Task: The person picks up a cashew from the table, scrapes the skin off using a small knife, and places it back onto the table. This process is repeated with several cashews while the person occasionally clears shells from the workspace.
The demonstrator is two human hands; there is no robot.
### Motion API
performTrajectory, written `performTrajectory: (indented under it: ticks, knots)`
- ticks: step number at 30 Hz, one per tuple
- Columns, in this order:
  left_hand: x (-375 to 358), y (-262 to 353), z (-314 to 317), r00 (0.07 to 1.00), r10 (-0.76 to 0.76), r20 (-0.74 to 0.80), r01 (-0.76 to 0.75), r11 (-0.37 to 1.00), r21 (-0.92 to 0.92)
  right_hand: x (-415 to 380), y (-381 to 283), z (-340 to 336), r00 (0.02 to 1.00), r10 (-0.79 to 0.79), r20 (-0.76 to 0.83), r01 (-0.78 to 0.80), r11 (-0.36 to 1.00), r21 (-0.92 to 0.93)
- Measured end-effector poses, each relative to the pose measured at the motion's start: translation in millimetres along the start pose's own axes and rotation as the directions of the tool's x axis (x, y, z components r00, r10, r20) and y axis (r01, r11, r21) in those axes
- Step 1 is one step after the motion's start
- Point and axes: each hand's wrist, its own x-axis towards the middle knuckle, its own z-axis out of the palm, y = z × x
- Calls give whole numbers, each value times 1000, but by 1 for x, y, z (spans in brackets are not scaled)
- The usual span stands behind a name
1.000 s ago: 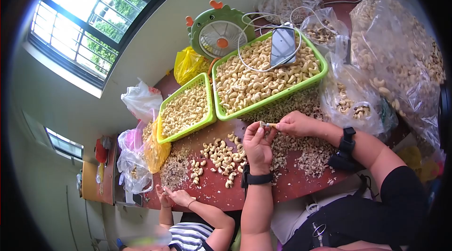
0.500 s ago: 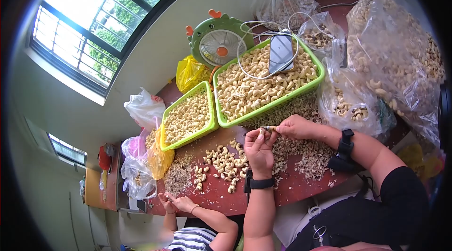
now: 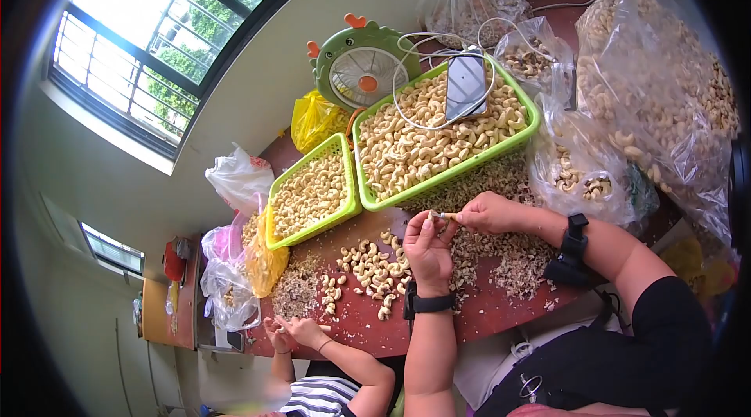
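As the head view shows, the left hand point(image 3: 429, 257) pinches what looks like a cashew point(image 3: 432, 215) just in front of the large green basket point(image 3: 458, 166), while the right hand point(image 3: 486, 213) grips a slim tool point(image 3: 448, 217) close to those fingertips; too hard a push could make it slip and nick them, or break the nut. A loose pinch could drop it among the peelings point(image 3: 520, 264) before that basket. Snagging the white cable point(image 3: 413, 124) looped over the basket could drag nuts out.
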Motion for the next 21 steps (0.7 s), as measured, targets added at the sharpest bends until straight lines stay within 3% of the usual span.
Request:
performTrajectory:
  ticks: [13, 19, 21]
  knots:
    - [-2, 0, 6, 992, 44, 120, -49, 998, 33, 1, 2, -4, 1000, -17, 4, 16, 990, 142]
    - [1, 3, -1, 997, 24, 79, -27, 999, 39, 4, 4, -6, 999, -51, -4, 51, 999, -7]
    - [3, 5, -2, 995, 47, -93, -39, 995, 87, 6, 7, -6, 993, -20, -113, 9, 995, -95]
